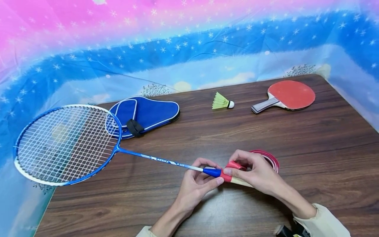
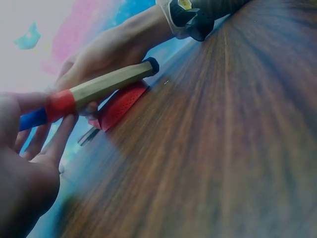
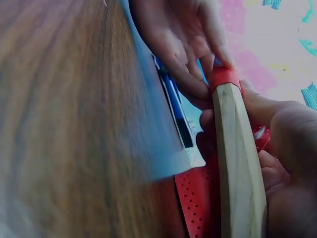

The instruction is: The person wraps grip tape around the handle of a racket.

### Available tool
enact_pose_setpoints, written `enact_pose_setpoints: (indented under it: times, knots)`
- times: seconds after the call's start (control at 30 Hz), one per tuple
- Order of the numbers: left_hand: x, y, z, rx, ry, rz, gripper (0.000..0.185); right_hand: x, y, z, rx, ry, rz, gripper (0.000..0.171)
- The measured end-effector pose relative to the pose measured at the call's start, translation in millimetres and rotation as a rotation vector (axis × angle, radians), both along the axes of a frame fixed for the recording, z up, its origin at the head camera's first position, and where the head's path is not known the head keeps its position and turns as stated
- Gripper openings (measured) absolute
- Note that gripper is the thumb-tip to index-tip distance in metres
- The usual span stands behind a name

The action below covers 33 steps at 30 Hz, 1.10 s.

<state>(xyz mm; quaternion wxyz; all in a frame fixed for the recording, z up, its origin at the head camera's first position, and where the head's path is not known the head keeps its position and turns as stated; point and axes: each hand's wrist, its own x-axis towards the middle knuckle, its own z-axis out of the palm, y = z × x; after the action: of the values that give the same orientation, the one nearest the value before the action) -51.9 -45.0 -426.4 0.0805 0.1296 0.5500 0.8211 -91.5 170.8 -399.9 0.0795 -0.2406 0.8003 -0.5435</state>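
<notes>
A blue and white badminton racket (image 1: 160,160) is held off to the left, its strung head tilted over the table's left edge. My left hand (image 1: 193,184) grips it near the blue cone (image 1: 212,172), thumb and fingers at the red band round the top of the handle. Below that band the handle (image 2: 111,83) is bare pale wood with a dark end cap. With thumb and fingers my right hand (image 1: 256,169) pinches red grip tape (image 1: 234,165) beside the band. More of this perforated tape (image 3: 195,201) hangs behind the handle, and a curved length shows beyond my right hand.
A blue racket case (image 1: 157,112) with a black strap lies at the back left, partly behind the strings. A yellow-green shuttlecock (image 1: 221,100) and a red table tennis bat (image 1: 291,94) lie farther right on the wooden table (image 1: 124,204). A patterned cloth (image 1: 189,49) hangs behind.
</notes>
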Motion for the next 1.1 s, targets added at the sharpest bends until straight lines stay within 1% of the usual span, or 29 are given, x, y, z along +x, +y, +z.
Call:
enact_pose_setpoints:
  times: [0.07,0.13,0.23,0.3,0.4,0.47,0.63,0.73,0.9,1.1]
  knots:
    - [0.8,2,-0.8,0.017,0.004,0.016,0.039,1.3,-1,-0.2,-0.009,-0.008,-0.005,0.015]
    - [1.2,3,-1.9,0.015,0.023,0.03,0.036,2.7,-2,0.1,-0.017,-0.004,-0.018,0.016]
    - [1.6,5,-2.4,-0.024,0.038,0.05,0.032,4.8,-4,0.8,-0.02,0.006,-0.037,0.018]
    - [2.0,5,-1.5,-0.058,0.029,0.055,0.029,6.0,-4,1.0,-0.008,0.004,-0.057,0.019]
    - [2.4,5,0.9,-0.09,0.009,0.054,0.028,6.8,-4,1.5,0.01,-0.016,-0.081,0.019]
    - [2.3,5,2.2,-0.094,0.005,0.048,0.028,6.4,-3,2.3,0.019,-0.032,-0.092,0.019]
    - [1.9,5,1.4,-0.072,0.046,0.026,0.028,4.7,0,5.2,0.009,-0.077,-0.065,0.017]
    - [1.5,5,1.2,-0.083,0.064,0.012,0.027,2.9,3,5.7,0.015,-0.086,-0.045,0.017]
    - [2.0,2,4.1,-0.109,0.06,-0.018,0.026,-1.2,7,4.3,0.06,-0.049,-0.012,0.019]
    - [1.8,0,2.7,-0.068,0.099,-0.045,0.026,-4.9,9,2.1,0.112,0.048,0.045,0.015]
